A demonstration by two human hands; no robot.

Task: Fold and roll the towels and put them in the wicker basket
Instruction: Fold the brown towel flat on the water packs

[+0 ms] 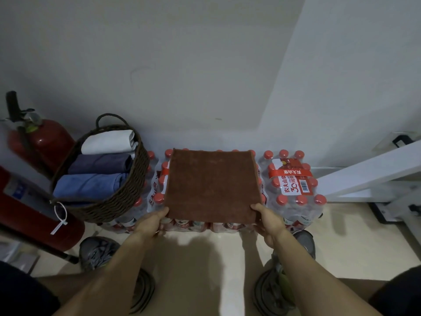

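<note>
- One brown towel (211, 185) is lying flat across shrink-wrapped packs of red-capped bottles (293, 185), its near edge facing the person; being nearly square, it is showing no clear long axis.
- Three rolled towels — white (107, 142), dark blue (100, 164), light blue (88, 185) — are sitting side by side in one wicker basket (123, 197).
- Left hand (150, 222) and right hand (271, 221) are each pinching a near corner.
- Two red fire extinguishers (45, 142) are standing left.

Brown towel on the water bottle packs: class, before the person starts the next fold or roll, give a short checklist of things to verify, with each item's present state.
1. Brown towel lies flat, unrolled: ok.
2. Left hand grips its near left corner: ok.
3. Right hand grips its near right corner: ok.
4. Bottle packs give level support: cannot tell.
5. Wicker basket has room beside three rolled towels: cannot tell.
</note>
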